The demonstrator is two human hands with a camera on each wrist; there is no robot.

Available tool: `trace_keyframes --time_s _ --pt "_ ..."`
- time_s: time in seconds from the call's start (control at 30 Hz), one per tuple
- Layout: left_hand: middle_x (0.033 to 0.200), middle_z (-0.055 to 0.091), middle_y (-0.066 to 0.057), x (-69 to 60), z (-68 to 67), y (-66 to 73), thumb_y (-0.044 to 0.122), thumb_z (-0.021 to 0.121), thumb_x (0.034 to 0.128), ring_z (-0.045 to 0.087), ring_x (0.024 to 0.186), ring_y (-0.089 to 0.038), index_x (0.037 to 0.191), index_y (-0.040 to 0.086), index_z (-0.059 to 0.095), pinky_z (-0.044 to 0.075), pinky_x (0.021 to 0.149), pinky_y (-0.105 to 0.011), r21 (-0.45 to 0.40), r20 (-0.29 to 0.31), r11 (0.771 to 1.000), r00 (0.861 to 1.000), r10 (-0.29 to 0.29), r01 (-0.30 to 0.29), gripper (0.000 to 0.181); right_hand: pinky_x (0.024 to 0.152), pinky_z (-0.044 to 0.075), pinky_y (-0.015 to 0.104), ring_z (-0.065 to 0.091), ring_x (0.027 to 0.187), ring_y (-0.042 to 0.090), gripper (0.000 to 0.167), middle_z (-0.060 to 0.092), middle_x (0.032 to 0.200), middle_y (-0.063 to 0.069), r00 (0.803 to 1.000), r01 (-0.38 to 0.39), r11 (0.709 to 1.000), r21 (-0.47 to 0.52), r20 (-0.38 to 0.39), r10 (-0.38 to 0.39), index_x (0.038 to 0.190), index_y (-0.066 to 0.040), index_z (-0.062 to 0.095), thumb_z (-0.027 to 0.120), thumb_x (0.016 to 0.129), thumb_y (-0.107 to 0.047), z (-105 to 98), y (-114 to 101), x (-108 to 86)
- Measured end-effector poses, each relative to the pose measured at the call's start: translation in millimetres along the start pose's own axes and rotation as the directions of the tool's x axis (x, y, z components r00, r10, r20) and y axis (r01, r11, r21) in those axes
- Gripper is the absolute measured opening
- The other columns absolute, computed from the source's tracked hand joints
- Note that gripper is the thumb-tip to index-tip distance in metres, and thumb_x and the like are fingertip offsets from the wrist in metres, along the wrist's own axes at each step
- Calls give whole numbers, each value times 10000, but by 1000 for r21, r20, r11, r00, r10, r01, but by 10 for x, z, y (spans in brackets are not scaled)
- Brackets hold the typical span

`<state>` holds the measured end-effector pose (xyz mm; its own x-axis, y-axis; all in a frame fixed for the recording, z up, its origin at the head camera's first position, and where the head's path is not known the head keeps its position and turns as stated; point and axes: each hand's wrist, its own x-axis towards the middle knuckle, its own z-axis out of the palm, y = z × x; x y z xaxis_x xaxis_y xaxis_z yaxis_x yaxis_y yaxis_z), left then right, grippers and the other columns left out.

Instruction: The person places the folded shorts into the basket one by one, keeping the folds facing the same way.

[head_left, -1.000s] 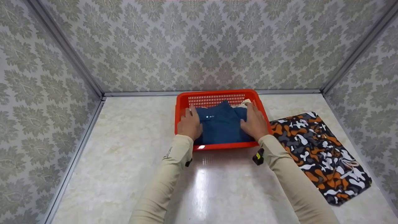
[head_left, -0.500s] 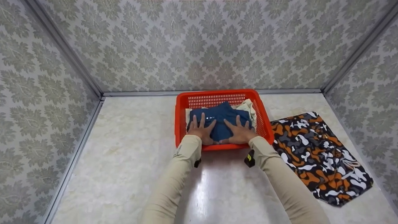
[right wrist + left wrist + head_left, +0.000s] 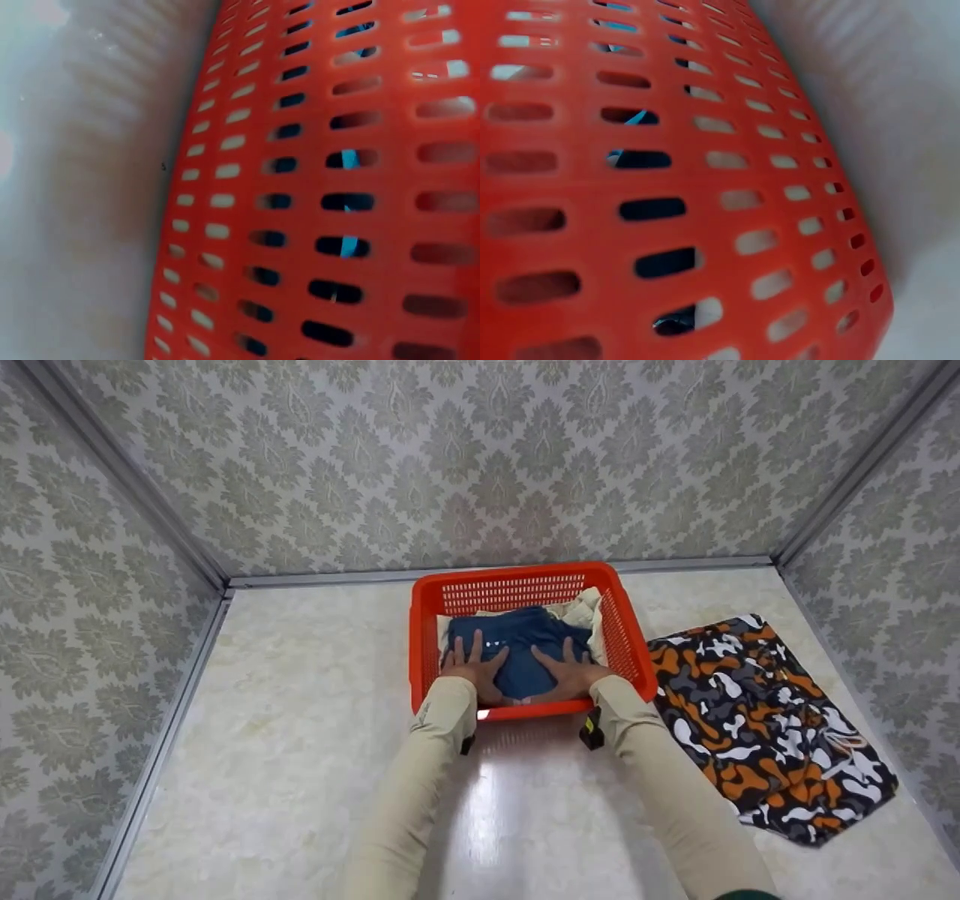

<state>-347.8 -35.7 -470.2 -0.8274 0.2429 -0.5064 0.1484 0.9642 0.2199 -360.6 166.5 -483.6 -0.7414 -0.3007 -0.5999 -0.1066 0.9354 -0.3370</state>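
Observation:
A dark blue garment (image 3: 525, 660) with a small white print lies in a red slotted plastic basket (image 3: 495, 711). Cream cloth (image 3: 589, 611) shows beneath it at the back and sides. Fingers spread, my left hand (image 3: 472, 671) presses on the left part of the blue garment. On its right part my right hand (image 3: 571, 675) rests the same way, the two thumbs pointing toward each other. Both wrists cross the basket's near rim. The left wrist view holds mostly the slotted basket wall (image 3: 705, 187); the right wrist view shows the basket wall (image 3: 315, 187) too, and both hands are out of sight there.
Right of the basket, a folded orange, black, grey and white camouflage-patterned cloth (image 3: 765, 727) with a drawstring lies on the pale marbled surface (image 3: 300, 720). Patterned wall panels (image 3: 487, 457) with grey metal edging stand behind and on both sides.
My hands have moved from the basket's sides inward onto the blue garment, spreading their fingers. The garment lies flatter, its raised back peak lowered. The head view has shifted slightly.

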Motion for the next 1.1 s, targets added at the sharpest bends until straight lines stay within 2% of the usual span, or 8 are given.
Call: trace_keyframes --time_s 0.27,0.4,0.53,0.73,0.83,0.93,1.0,1.1 --pt "1697 -59 -99 -37 -30 -16 657 656 875 -48 1530 -427 1628 343 185 68 1225 -542 54 -105 999 994 11 -6 943 1123 177 724 -78 1431 631 1061 -220 1610 302 1000 2 1000 -20 -26 -2 1642 -265 -12 645 893 -630 -83 -93 -13" --pt "1694 55 -121 4 -53 -25 577 634 935 32 1525 -452 1608 290 305 111 1214 -571 70 -193 995 978 77 -65 802 1163 185 654 80 1497 510 892 86 1658 255 976 139 990 24 -174 -133 1634 -158 201 650 950 -514 -166 -46 -78" --pt "1675 181 -132 -146 -53 -27 438 620 994 116 1524 -432 1529 213 477 162 1196 -599 -11 -361 975 910 203 -222 598 1150 313 547 402 1412 375 572 485 1501 191 838 317 943 98 -495 -231 1486 -35 500 639 1006 -313 -208 34 -265" --pt "1593 389 -89 -780 119 -117 361 627 1008 312 1468 -350 1376 208 632 288 1157 -582 -25 -672 901 675 306 -433 399 802 505 337 613 932 227 274 670 1178 177 433 525 826 207 -900 -49 1251 0 678 632 996 -91 -116 375 -723" --pt "1543 458 -53 -1129 377 -223 343 648 1000 388 1417 -296 1339 218 657 368 1121 -536 -51 -741 880 609 284 -472 361 704 463 245 586 827 159 216 678 1117 153 288 548 789 278 -948 134 1188 -4 688 590 1006 -67 21 638 -908" --pt "1487 514 -52 -1361 721 -311 284 680 984 449 1363 -254 1318 197 667 419 1088 -496 -84 -765 856 583 273 -510 345 698 446 272 574 830 175 212 667 1096 156 233 517 785 340 -939 253 1161 2 677 536 1007 -39 220 871 -969" --pt "1454 543 -46 -1445 973 -351 241 702 966 483 1331 -241 1303 187 673 441 1069 -477 -92 -770 851 579 269 -517 343 748 455 335 582 884 227 230 653 1110 180 255 459 808 371 -925 280 1167 14 667 518 994 -17 382 986 -944" --pt "1412 576 -71 -1474 1348 -392 177 729 931 522 1290 -274 1248 150 692 446 1051 -500 -80 -767 847 575 284 -525 321 898 454 480 578 1046 352 292 621 1197 243 334 328 879 345 -913 234 1227 57 634 525 960 11 594 1128 -794"
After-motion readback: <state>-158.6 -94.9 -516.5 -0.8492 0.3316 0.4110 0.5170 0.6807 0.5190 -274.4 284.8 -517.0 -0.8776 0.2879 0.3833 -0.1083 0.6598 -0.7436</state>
